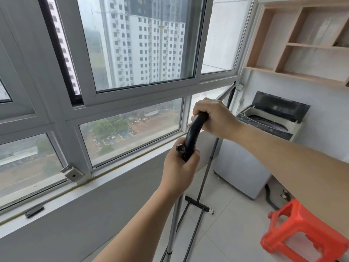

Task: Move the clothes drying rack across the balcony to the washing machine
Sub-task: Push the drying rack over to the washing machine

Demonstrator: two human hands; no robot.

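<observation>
The clothes drying rack [194, 129] is a thin metal frame with a curved black corner piece at its near top end. My left hand [179, 167] grips the lower part of that black curve, above the near upright pole. My right hand [215, 118] is closed around the upper part, where the top bar runs off toward the far upright by the window corner. The rack's black foot bar with a small wheel [200, 205] rests on the tiled floor. The washing machine [251, 148], a top loader with its lid raised, stands at the far end against the wall.
A red plastic stool [306, 229] stands on the tiles at lower right, near the machine. A dark hose [270, 197] lies by the machine's base. Large windows and a grey sill wall [94, 201] run along the left. Wooden shelves [302, 46] hang above the machine.
</observation>
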